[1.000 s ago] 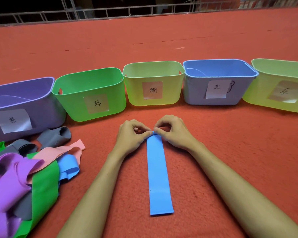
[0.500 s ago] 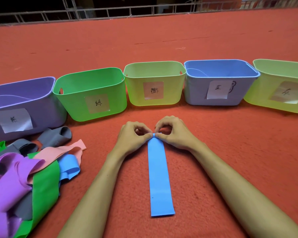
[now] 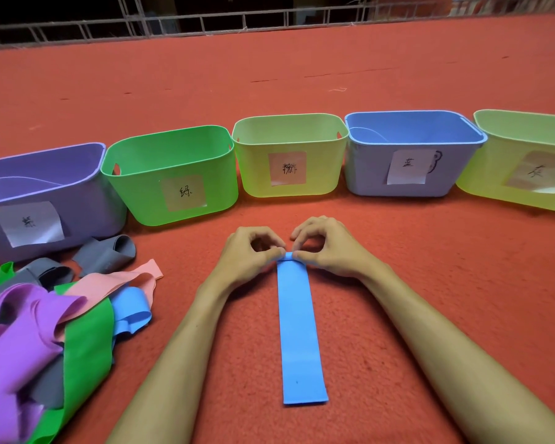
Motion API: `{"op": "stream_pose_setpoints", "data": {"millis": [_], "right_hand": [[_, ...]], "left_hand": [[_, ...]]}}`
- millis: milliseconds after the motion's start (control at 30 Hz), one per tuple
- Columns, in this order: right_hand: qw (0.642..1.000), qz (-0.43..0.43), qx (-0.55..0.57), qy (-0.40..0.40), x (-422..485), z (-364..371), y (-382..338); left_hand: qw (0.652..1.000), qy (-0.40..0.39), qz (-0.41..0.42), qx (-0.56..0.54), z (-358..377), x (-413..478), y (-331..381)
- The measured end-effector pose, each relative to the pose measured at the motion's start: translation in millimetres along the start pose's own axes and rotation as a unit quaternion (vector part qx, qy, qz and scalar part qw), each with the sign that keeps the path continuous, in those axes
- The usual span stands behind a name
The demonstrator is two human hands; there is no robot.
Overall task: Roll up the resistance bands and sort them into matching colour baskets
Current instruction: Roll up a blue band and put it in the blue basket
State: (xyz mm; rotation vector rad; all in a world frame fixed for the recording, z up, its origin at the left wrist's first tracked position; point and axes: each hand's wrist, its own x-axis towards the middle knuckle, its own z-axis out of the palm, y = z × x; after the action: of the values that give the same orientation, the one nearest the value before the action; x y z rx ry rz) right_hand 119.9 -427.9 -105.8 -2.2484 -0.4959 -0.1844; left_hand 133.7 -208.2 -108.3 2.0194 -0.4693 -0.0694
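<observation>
A blue resistance band [image 3: 298,331] lies flat on the red carpet, running away from me. At its far end a small fold or roll has formed. My left hand [image 3: 250,254] and my right hand [image 3: 327,248] pinch that far end from either side, thumbs and fingertips curled on it. Five labelled baskets stand in a row behind: purple [image 3: 87,200], green [image 3: 135,193], yellow-green [image 3: 253,177], blue [image 3: 366,174] and another yellow-green one [image 3: 481,187].
A loose pile of bands lies at the left: purple [image 3: 23,328], green [image 3: 87,344], pink [image 3: 116,280], blue [image 3: 129,309] and grey [image 3: 106,254]. A metal railing [image 3: 205,24] runs along the far edge of the carpet.
The fingers of both hands have worked the band's far end over into a small fold. The strip's far end has drawn slightly toward me.
</observation>
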Motion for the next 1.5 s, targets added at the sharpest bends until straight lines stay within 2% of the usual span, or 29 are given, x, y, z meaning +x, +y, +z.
{"op": "stream_pose_setpoints", "data": {"millis": [300, 533, 633, 1067, 1267, 1500], "right_hand": [[0.998, -0.035, 0.035, 0.042, -1.9, 4.2, -1.0], [0.997, -0.014, 0.041, 0.068, -1.5, 3.6, 0.4], [0.998, -0.009, 0.015, 0.060, -1.6, 4.4, -1.0], [0.999, -0.002, 0.000, 0.053, -0.8, 3.6, -1.5], [0.999, -0.007, 0.005, 0.032, -0.1, 2.8, -0.4], [1.000, 0.003, 0.001, 0.029, 0.0, 1.4, 3.0]], "left_hand": [[0.999, 0.038, 0.026, 0.021, 0.7, -0.3, -1.4], [0.993, 0.082, 0.064, 0.051, 5.4, -2.9, 4.9], [0.992, 0.084, 0.058, 0.073, 6.8, -3.4, 4.0], [0.997, 0.069, 0.026, 0.022, 4.7, -3.2, 4.8], [0.997, 0.053, 0.034, 0.055, 3.7, -3.3, 6.5], [0.996, 0.061, 0.047, 0.038, 3.4, -4.8, 7.5]]}}
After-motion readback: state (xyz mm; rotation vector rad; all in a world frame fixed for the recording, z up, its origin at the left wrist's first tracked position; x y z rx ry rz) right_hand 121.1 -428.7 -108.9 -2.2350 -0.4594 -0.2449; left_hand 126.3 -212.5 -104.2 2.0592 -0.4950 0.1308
